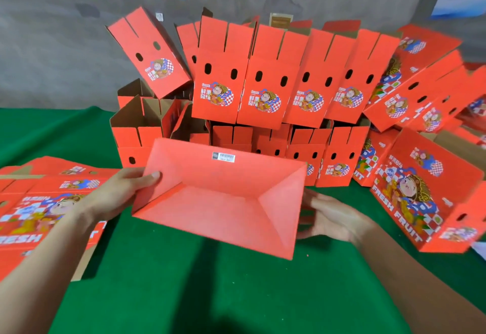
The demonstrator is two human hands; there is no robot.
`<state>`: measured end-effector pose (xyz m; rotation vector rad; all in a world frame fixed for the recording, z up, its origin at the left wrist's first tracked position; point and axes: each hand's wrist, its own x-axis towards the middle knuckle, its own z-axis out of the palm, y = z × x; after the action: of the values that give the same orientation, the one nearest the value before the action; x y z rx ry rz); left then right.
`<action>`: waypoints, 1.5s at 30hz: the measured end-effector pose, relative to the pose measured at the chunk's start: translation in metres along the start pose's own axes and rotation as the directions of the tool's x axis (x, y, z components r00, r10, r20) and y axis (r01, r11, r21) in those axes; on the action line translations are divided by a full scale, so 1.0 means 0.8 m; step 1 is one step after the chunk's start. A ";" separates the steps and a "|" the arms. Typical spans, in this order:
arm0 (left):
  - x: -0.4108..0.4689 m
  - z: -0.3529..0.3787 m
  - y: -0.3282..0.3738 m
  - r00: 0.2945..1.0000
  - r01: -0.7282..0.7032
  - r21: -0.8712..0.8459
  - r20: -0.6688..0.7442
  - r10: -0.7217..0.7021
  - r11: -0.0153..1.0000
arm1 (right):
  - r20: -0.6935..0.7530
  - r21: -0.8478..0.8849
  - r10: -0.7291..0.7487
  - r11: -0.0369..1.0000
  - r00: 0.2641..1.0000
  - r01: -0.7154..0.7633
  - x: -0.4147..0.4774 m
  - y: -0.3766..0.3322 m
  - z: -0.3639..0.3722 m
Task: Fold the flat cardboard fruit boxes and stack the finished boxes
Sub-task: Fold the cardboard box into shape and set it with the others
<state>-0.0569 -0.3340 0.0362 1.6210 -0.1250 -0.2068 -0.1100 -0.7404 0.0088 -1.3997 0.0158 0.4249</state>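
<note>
Now my left hand [123, 191] pinches the left edge of the red folded cardboard fruit box [223, 199], with the thumb pressed on its closed bottom and the other fingers hidden behind the panel. The box hangs tilted above the green cloth-covered table [210, 294], its bottom turned toward me and a small white barcode label [223, 157] near its upper edge. My right hand [334, 218] lies beside the box's right edge with fingers spread and fairly straight. Blur keeps me from telling whether they touch the card.

I judge the box light and hollow. It should be stiff along its creases but easy to crush or spring apart at the interlocked bottom flaps. So I would take it by the side walls near the corners, not by the middle of the bottom. The printed surface looks smooth, perhaps a little slippery.

Behind it stands the pile of finished red boxes [263, 91], rows leaning on each other. The open-topped boxes at the left [136, 123] show bare brown insides, with nothing in them that I can see. Flat red unfolded boxes [39, 202] lie at my left, and one red box on its side [420, 197] rests at my right.
</note>
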 end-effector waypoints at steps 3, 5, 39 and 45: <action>-0.005 -0.005 -0.028 0.999 -0.040 0.015 -0.009 0.040 0.999 | -0.010 -0.129 -0.005 0.992 1.000 0.004 -0.011 0.000 0.004; -0.009 -0.007 -0.043 0.994 -0.105 0.168 0.017 0.104 0.980 | -0.063 -0.251 -0.022 0.968 0.998 0.005 -0.019 -0.002 0.007; 0.038 0.240 -0.001 0.851 -0.526 0.507 0.314 0.422 0.683 | -0.271 -0.961 -0.346 0.051 0.898 -0.271 0.006 0.165 -0.006; 0.060 0.280 0.016 0.919 -0.350 0.508 0.349 0.184 0.787 | -0.237 -0.971 -0.379 0.074 0.894 -0.226 0.016 0.162 -0.005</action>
<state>-0.0561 -0.5632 0.0352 2.1311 -0.6959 -0.1861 -0.1357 -0.7266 -0.1181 -2.9479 0.0130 -0.1277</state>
